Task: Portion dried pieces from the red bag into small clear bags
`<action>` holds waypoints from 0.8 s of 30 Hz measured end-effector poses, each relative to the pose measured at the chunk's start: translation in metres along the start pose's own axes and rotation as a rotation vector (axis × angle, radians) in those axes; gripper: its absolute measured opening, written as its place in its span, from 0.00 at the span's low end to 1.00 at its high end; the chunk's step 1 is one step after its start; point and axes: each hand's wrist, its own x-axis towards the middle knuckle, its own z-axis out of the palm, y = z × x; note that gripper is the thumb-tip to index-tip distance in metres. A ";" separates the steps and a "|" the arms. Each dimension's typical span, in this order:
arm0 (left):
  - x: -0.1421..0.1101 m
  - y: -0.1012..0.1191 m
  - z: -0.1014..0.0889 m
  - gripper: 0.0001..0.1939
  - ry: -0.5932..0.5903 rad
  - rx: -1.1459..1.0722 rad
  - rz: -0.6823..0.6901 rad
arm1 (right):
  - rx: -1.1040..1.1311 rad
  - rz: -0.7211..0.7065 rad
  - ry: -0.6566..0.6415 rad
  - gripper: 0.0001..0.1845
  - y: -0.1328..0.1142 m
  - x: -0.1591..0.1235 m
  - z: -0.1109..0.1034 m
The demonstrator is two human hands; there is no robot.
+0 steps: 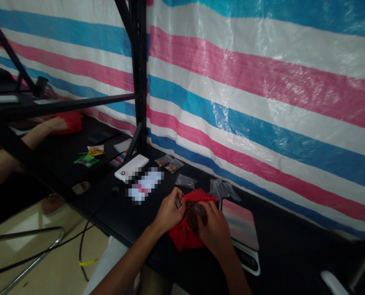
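A red plastic bag (184, 237) lies on the black table (133, 217) with a dark brown mass showing in its mouth. My left hand (169, 213) pinches a small clear packet at the bag's left edge. At the bag's opening my right hand (215, 229) is curled over the dark contents. Small clear packets lie just beyond: an empty one (185, 180), a few more (221, 189), and two filled with brown bits (169, 164).
A white device (131, 167) and a blurred item sit to the left. A pink-striped flat scale (242, 225) lies right of the bag. A black rack post (138, 73) rises behind. Another person's hand (58, 124) rests on a red bag at the far left. Cables hang off the table edge.
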 end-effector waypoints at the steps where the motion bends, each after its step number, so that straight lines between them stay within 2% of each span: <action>1: -0.001 0.000 0.000 0.09 -0.009 -0.022 0.005 | -0.018 0.009 -0.006 0.16 0.001 0.000 0.001; 6: -0.003 -0.001 0.001 0.08 -0.023 -0.145 0.050 | -0.009 0.046 -0.048 0.18 0.001 -0.002 0.006; 11: -0.003 0.000 0.002 0.08 0.010 -0.249 0.073 | 0.217 0.056 -0.045 0.22 0.000 -0.003 0.009; 15: -0.002 0.000 0.002 0.09 0.056 -0.298 0.064 | 0.336 0.074 -0.032 0.21 -0.002 -0.004 0.010; 24: -0.002 -0.001 0.002 0.08 0.143 -0.287 0.033 | 0.588 0.081 -0.054 0.22 -0.005 -0.005 0.020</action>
